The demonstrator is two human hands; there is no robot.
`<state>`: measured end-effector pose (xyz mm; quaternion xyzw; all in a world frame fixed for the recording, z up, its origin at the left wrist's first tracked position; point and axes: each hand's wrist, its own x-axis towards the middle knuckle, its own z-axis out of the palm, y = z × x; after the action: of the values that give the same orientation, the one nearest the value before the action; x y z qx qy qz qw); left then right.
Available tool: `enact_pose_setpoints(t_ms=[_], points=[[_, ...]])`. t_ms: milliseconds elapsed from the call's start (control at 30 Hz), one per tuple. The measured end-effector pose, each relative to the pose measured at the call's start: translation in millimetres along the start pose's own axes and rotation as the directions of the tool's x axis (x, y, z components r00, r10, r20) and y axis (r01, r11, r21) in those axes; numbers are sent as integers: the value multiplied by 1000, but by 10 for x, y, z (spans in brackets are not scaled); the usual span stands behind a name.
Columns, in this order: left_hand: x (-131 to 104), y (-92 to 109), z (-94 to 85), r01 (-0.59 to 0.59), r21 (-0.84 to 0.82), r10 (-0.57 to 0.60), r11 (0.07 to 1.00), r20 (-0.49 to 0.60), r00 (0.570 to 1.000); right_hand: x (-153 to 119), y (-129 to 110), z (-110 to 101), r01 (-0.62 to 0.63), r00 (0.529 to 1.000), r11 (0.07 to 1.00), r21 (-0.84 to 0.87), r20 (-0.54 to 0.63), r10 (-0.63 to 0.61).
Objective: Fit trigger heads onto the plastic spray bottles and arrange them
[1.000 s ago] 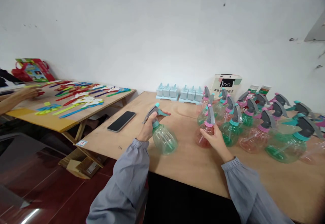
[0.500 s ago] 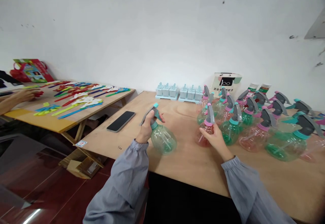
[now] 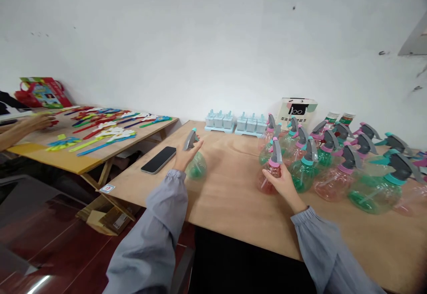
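A green spray bottle (image 3: 196, 166) with a grey and turquoise spray head stands left of the middle of the table. My left hand (image 3: 187, 152) is at its neck and spray head, fingers bent round it and partly hidden. Farther right, my right hand (image 3: 279, 177) grips a pink spray bottle (image 3: 267, 185) just below its pink collar, thumb in front. Close beside that bottle is another green bottle (image 3: 302, 176), at the edge of a group of pink and green spray bottles (image 3: 335, 183).
A phone (image 3: 159, 159) lies on the wooden table (image 3: 230, 214). Light blue popsicle moulds (image 3: 218, 121) and a printed bag (image 3: 296, 114) stand by the wall. Another person's hand (image 3: 40, 122) is at the left table (image 3: 80, 163), which bears colourful plastic pieces (image 3: 106, 129).
My left hand and the green bottle have moved left and away from me, towards the phone. My right hand still holds the pink bottle in the same place.
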<state>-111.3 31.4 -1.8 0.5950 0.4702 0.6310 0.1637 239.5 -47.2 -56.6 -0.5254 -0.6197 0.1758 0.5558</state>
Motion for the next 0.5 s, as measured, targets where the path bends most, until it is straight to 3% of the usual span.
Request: enact_pose_setpoints(t_ms=[100,200,333,400,500], points=[[-31,-145,-6,79,14,-79,997,36,996,3,-1,-4,19,1000,1000,-5,-4,-19],[-241,-242,-103,154,36,-157,987,101,982,6,-15,6,16,1000,1000,-7,-2,-16],[-452,-328,-215,66,397,-131,915,139,982,0,-44,41,-12,1000,1000,1,4,12],[-379,-379,-201,1,567,-111,824,160,981,-11,-55,62,-27,1000,1000,15,11,27],[-41,-511,-107,34,624,-159,781,145,977,-38,-73,90,-40,999,999,36,17,40]])
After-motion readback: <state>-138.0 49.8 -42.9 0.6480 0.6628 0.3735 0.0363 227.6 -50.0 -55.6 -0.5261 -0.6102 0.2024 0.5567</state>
